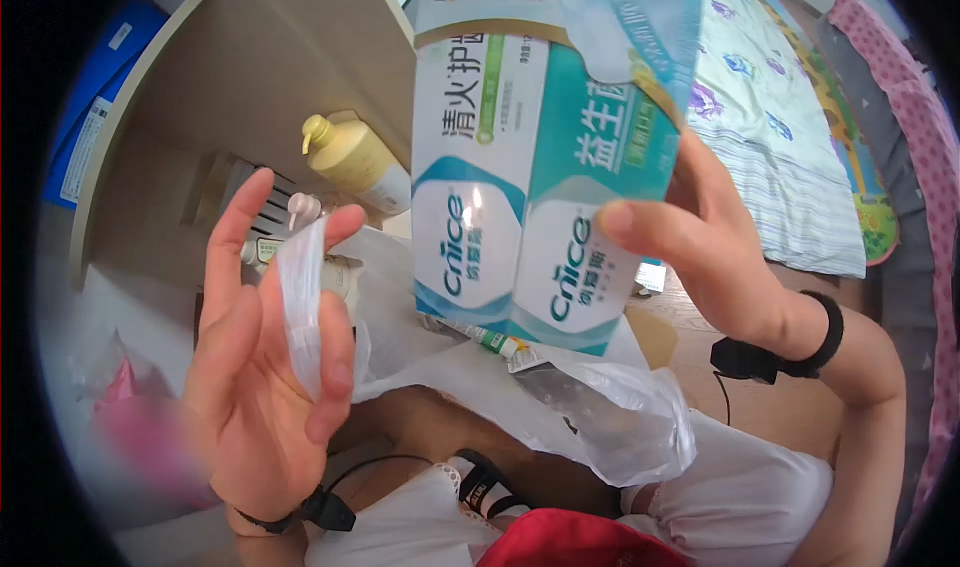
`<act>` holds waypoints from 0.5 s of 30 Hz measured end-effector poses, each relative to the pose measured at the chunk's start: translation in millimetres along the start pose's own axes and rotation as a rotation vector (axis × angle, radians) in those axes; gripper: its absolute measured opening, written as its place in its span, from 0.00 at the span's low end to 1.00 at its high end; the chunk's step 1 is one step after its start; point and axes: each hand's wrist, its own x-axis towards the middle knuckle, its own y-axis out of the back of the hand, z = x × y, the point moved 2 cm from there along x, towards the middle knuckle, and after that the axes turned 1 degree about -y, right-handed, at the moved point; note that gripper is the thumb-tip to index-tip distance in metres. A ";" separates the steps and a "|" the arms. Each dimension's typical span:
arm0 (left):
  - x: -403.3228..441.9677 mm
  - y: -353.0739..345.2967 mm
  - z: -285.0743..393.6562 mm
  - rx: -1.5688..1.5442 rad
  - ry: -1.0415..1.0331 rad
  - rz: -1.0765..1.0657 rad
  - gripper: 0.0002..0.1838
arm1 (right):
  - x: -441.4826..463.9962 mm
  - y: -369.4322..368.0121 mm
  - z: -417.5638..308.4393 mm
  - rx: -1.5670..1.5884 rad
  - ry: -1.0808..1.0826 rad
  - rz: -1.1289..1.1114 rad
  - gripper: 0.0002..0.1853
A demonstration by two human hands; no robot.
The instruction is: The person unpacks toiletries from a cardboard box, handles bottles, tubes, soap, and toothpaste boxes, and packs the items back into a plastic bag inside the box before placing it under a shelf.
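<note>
My right hand [690,237] grips a teal and white toothpaste box pack [520,187] by its right side, thumb on the front, holding it up in the middle of the view. At the left, my left hand [270,357] has a white plastic bag handle [300,317] looped around its fingers, which are partly spread. The translucent plastic bag [620,417] hangs below the box, over my lap. A green and white tube [490,339] shows at the bag's opening, partly hidden by the box.
Behind my left hand is a wooden shelf [150,97] with a yellow pump bottle [355,157] and a smaller pink-topped bottle [303,207]. A blue folder [105,97] is at far left. A patterned bed cover [770,117] lies at the right, beside a grey and pink padded edge [900,137].
</note>
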 end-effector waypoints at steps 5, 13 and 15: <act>-1.1 -0.4 2.8 -0.125 0.020 -0.024 0.36 | -13.7 -14.3 -13.6 -0.025 0.098 -0.001 0.38; 21.5 29.9 10.6 -0.314 0.033 0.143 0.37 | -21.5 -31.3 8.7 -0.890 0.163 -0.298 0.27; 25.4 40.2 9.9 -0.305 0.015 0.099 0.37 | -18.2 -31.2 17.9 -1.070 0.230 -0.343 0.27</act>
